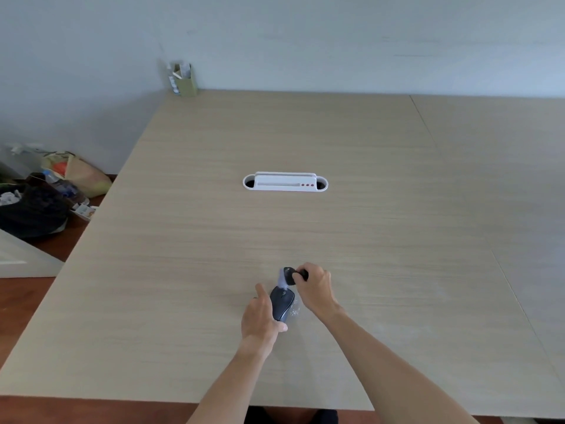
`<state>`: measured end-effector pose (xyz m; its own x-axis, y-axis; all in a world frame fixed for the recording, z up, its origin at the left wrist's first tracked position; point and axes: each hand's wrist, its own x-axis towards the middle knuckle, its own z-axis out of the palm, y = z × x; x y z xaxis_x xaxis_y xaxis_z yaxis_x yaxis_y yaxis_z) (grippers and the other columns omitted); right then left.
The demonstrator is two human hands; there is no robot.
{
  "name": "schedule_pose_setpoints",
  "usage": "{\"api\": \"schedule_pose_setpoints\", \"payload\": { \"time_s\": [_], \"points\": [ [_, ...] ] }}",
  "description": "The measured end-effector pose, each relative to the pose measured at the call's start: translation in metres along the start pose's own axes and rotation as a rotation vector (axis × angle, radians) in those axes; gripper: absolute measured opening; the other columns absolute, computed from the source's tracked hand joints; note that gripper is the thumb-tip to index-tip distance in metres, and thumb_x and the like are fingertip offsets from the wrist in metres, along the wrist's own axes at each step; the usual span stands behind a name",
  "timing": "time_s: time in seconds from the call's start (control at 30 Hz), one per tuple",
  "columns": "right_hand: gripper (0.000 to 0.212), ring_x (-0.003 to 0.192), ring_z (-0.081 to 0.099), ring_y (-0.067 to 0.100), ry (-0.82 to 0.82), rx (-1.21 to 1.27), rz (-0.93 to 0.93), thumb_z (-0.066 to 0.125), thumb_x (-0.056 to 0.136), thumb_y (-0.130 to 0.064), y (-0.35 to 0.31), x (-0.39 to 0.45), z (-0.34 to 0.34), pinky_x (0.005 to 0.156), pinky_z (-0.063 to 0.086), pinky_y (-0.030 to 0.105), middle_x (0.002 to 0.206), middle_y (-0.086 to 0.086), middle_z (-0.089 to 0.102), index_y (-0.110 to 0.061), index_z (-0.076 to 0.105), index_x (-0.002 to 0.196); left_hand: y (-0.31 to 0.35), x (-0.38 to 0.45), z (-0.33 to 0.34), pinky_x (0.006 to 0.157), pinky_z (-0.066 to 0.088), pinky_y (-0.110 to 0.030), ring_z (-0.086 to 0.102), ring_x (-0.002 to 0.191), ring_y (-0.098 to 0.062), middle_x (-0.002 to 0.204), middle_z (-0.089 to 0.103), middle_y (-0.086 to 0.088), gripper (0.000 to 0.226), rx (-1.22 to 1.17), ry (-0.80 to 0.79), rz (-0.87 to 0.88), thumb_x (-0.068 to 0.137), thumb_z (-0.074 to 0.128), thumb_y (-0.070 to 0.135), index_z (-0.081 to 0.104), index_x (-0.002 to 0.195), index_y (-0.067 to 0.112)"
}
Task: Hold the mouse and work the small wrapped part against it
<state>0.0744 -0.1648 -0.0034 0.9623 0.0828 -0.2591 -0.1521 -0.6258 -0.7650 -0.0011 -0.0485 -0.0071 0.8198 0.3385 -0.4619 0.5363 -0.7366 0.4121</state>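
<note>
We see the left hand (260,316) gripping a dark grey plastic computer mouse (282,302) just above the pale wood-grain table (183,270), near its front edge. The right hand (315,286) pinches a small black brush-like tool (290,275) at the mouse's far end. A white oval cable port (285,182) sits mid-table.

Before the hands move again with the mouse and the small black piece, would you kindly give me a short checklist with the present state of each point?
1. Left hand grips the dark mouse: ok, fingers curl round its side.
2. Right hand holds the small black piece: ok, pinched at the fingertips.
3. Black piece lined up with the mouse's front end: cannot tell, blurred.
4. Mouse resting on the table: cannot tell.
5. Clear wrapper away from the grip: not ok, it lies against the mouse.
6. White cable port far from both hands: ok.
</note>
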Motion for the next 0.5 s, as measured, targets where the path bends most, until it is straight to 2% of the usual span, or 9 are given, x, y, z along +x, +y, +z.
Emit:
{"api": "schedule_pose_setpoints", "payload": {
  "time_s": [0.1, 0.23, 0.3, 0.4, 0.43, 0.5],
  "points": [
    [0.012, 0.061, 0.052, 0.016, -0.157, -0.053, -0.032, 0.059, 0.081, -0.005, -0.006, -0.001, 0.004, 0.05, 0.037, 0.012, 0.065, 0.005, 0.062, -0.001, 0.069, 0.075, 0.0, 0.001, 0.0, 0.067, 0.052, -0.033, 0.059, 0.082, -0.026, 0.099, 0.058, -0.006, 0.084, -0.01, -0.008, 0.005, 0.057, 0.09, 0.022, 0.031, 0.117, 0.013],
    [0.019, 0.058, 0.049, 0.026, -0.09, -0.205, -0.013, 0.051, 0.083, -0.001, 0.006, 0.0, 0.001, 0.051, 0.04, 0.036, 0.066, 0.008, 0.056, -0.005, 0.053, 0.064, 0.0, 0.002, -0.004, 0.066, 0.051, -0.032, 0.058, 0.083, -0.026, 0.094, 0.052, -0.002, 0.082, -0.013, -0.029, -0.018, 0.057, 0.09, 0.022, 0.031, 0.114, 0.014],
    [0.017, 0.054, 0.045, 0.023, -0.042, -0.162, -0.029, 0.051, 0.082, -0.003, 0.004, -0.002, -0.002, 0.048, 0.038, 0.035, 0.064, 0.008, 0.056, -0.001, 0.054, 0.065, -0.002, 0.003, -0.003, 0.061, 0.047, -0.031, 0.056, 0.077, -0.025, 0.093, 0.053, -0.002, 0.076, -0.018, -0.038, -0.014, 0.056, 0.089, 0.022, 0.032, 0.107, 0.015],
    [0.014, 0.053, 0.044, 0.015, -0.106, -0.062, 0.007, 0.055, 0.079, -0.005, 0.0, -0.004, -0.004, 0.045, 0.035, 0.02, 0.063, 0.008, 0.059, 0.001, 0.065, 0.071, -0.003, 0.005, -0.003, 0.064, 0.046, -0.031, 0.058, 0.083, -0.026, 0.1, 0.059, -0.004, 0.066, 0.015, -0.057, 0.004, 0.058, 0.086, 0.023, 0.039, 0.104, 0.013],
    [0.014, 0.054, 0.046, 0.016, -0.123, -0.076, 0.024, 0.056, 0.078, -0.005, 0.002, -0.005, -0.004, 0.046, 0.037, 0.021, 0.064, 0.009, 0.06, 0.002, 0.066, 0.071, -0.003, 0.006, -0.004, 0.066, 0.047, -0.031, 0.061, 0.088, -0.027, 0.103, 0.06, -0.005, 0.065, 0.027, -0.059, 0.008, 0.059, 0.086, 0.023, 0.042, 0.106, 0.012],
    [0.016, 0.055, 0.048, 0.022, -0.096, -0.137, 0.059, 0.052, 0.078, -0.005, 0.008, -0.003, -0.006, 0.048, 0.04, 0.032, 0.064, 0.011, 0.059, 0.003, 0.063, 0.07, -0.004, 0.008, -0.005, 0.067, 0.046, -0.031, 0.062, 0.093, -0.028, 0.105, 0.06, -0.006, 0.066, 0.043, -0.066, 0.017, 0.059, 0.086, 0.023, 0.044, 0.108, 0.01]
  ]
}}
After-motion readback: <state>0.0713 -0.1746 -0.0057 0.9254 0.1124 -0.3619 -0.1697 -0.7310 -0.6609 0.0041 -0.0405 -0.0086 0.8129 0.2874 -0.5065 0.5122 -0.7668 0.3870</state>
